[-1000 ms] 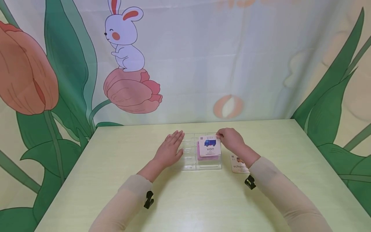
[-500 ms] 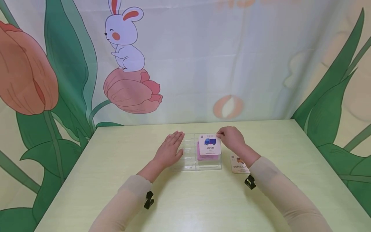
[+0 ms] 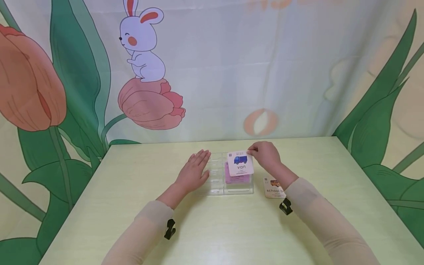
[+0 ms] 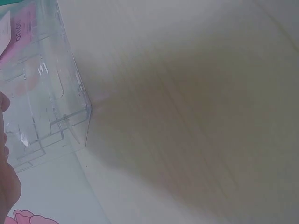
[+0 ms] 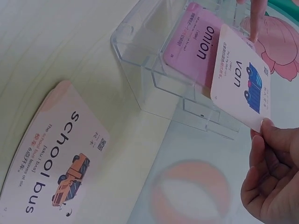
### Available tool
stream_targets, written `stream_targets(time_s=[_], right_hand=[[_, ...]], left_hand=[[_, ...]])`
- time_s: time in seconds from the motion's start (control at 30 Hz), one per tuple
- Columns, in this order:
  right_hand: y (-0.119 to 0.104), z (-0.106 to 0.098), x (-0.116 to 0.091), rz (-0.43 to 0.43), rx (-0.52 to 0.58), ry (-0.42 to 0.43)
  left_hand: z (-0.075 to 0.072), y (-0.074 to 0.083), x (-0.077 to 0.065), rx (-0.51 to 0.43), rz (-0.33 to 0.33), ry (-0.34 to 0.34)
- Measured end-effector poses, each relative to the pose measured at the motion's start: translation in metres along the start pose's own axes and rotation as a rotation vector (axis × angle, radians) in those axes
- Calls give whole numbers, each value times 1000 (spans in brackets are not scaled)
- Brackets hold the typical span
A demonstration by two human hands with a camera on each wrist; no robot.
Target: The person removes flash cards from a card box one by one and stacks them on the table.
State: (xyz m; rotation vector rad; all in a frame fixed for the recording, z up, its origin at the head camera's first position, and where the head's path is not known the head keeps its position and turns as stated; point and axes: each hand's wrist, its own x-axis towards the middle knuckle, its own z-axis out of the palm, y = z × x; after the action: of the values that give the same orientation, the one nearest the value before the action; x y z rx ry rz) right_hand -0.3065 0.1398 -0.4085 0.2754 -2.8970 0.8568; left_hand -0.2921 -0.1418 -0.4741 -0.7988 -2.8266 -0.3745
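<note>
My right hand pinches the top right corner of a white flash card printed "van" between thumb and finger. The card is held over the right half of a clear plastic tiered rack. Behind its lower edge, a pink "onion" card stands in the rack, partly covered by the van card. With fingers straight, my left hand rests against the left side of the rack. Only a bit of that hand shows in the left wrist view.
A "school bus" card lies on the table right of the rack, partly hidden by the right forearm in the head view. The pale table meets a printed curtain at its back edge.
My right hand has lifted the van card slightly up and tilted it, so more of the pink onion card shows below. The left hand stays where it was.
</note>
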Motion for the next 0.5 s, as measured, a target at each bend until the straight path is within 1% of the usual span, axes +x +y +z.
stream_targets(time_s=[0.03, 0.07, 0.17, 0.3, 0.5], right_hand=[[0, 0, 0, 1, 3, 4], [0, 0, 0, 1, 7, 9], [1, -1, 1, 9, 23, 22], [1, -3, 3, 16, 48, 28], [1, -6, 4, 6, 52, 32]], left_hand=[[0, 0, 1, 17, -3, -8], [-8, 7, 0, 9, -25, -35], [-7, 7, 1, 51, -34, -56], [-6, 7, 1, 56, -36, -57], [-5, 7, 1, 56, -34, -47]])
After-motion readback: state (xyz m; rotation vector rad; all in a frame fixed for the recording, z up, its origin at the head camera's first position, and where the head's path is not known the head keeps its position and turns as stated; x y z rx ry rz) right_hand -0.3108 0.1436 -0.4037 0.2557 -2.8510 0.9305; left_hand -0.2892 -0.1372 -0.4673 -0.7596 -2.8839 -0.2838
